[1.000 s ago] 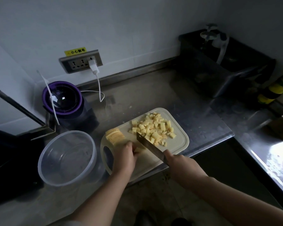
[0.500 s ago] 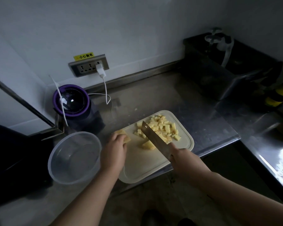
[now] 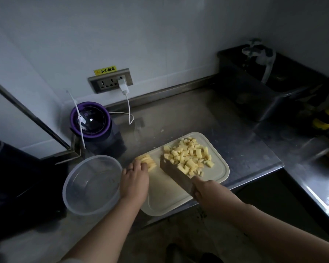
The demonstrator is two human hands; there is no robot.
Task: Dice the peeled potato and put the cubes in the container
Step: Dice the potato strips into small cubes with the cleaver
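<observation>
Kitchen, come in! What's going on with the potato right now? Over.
Left hand holds the potato slices; right hand grips the knife, blade beside the cubes. Cubes piled on the cutting board, none in the container. Nothing blocks the container.

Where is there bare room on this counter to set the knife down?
Bare counter lies behind the cutting board, between the blender and the black tub. The board's near half, between left hand and right hand, is free. Crowded: cubes at its far end, slices at the left hand.
</observation>
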